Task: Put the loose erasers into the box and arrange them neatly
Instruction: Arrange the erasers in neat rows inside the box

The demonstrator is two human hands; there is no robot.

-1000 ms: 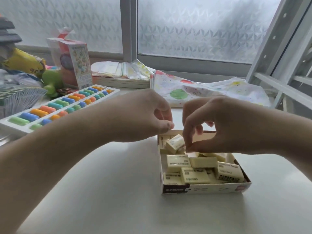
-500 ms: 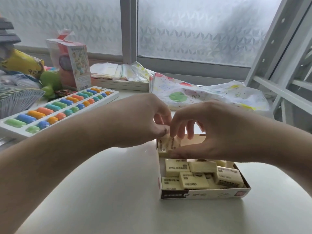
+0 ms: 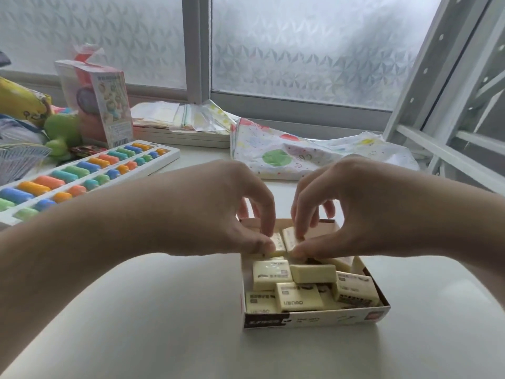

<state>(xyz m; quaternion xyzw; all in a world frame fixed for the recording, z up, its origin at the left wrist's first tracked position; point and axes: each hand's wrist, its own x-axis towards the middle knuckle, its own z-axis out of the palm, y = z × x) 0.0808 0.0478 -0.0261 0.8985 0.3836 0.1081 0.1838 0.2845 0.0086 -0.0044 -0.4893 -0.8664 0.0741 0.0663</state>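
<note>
Box (image 3: pixel 314 320) on table (image 3: pixel 164 324) before me, near half heaped with cream wrapped erasers (image 3: pixel 297 296), jumbled, overlapping. Farther in, my left hand (image 3: pixel 218 214) pinches one eraser (image 3: pixel 277 246); my right hand (image 3: pixel 352 212) pinches its neighbour (image 3: pixel 290 237), both tilted.
</note>
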